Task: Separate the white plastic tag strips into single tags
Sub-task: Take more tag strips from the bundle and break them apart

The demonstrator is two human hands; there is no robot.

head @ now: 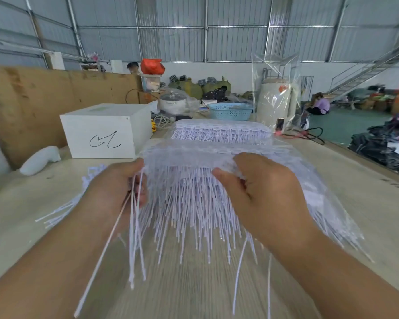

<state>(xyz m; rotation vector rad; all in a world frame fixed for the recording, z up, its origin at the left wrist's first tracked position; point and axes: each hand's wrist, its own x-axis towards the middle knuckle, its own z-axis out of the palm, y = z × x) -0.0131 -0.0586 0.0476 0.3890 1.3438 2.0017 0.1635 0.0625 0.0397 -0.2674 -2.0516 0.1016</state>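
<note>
White plastic tag strips [194,180] fill the middle of the view, held up a little above the pale wooden table [366,203]. The left hand [115,187] grips the left end of the bundle at its top band, with the fingers curled around it, and several long thin tails hang down from this hand toward the camera. The right hand [258,187] pinches the top band further to the right, its thumb in front and the other fingers behind the plastic. Below the band, many thin white tails hang down like a fringe, and their tips are close to the table surface. A second pile of tag strips [221,132] lies flat on the table behind the held bundle. A few loose single tags [62,208] lie on the table to the left, partly hidden by the left hand. A white box [106,132] with a black scribble on its front stands at the back left, and a white handheld object [39,160] lies just beside it. Farther back there is a blue basket [230,110], a rice cooker [172,102] and a clear plastic bag [274,93] standing upright. A person in a purple top [320,104] sits on the green floor at the far right.
</note>
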